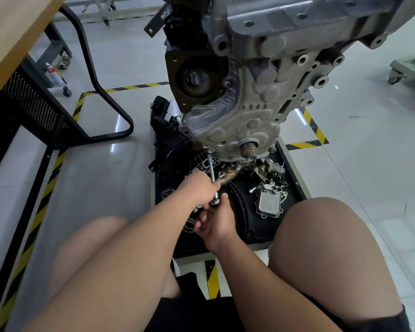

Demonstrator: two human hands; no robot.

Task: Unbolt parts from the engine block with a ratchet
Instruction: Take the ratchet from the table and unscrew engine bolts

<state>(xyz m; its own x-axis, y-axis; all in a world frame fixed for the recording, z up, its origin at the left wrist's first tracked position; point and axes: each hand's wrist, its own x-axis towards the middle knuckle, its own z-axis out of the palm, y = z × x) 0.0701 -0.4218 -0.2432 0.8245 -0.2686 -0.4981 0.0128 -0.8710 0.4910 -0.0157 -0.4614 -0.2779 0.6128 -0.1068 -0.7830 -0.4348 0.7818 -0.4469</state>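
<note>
Head | left grip [199, 191] holds ratchet [212, 169] shaft | right grip [216, 221] holds lower end

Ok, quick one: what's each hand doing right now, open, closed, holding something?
Left hand: fingers curled round the shaft of the ratchet.
Right hand: grips the same ratchet at its lower end.

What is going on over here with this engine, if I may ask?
A seated person is working a ratchet on the engine block. The left hand grips its long extension, whose socket is set against the bottom edge of the grey cover; the right hand holds the ratchet near its head. Loose parts lie on the black tray beneath.
</note>
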